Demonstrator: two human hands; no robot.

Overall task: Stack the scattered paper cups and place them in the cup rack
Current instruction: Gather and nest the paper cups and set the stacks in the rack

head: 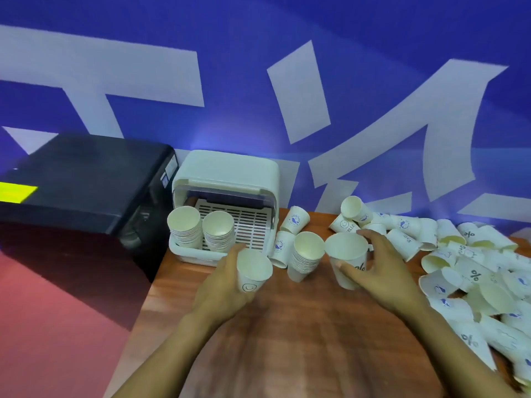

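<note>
Head view: my left hand (222, 278) grips a smiley-printed cup (253, 271), my right hand (379, 271) another cup (346, 258); between them stands a stack (306, 255) on the bench (301, 326), the cup rack (227, 202) behind.

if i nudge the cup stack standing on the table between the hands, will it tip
Probably: the cup stack looks tall on a narrow base, standing free on the table. Being paper, it is likely light and would slide or topple easily. Pinched hard, the thin walls may crumple.

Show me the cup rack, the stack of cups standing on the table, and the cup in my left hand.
cup rack (227, 170), head view, white top cover.
stack of cups (305, 261), head view, ribbed rims.
cup in left hand (253, 272), head view, side wall.
</note>
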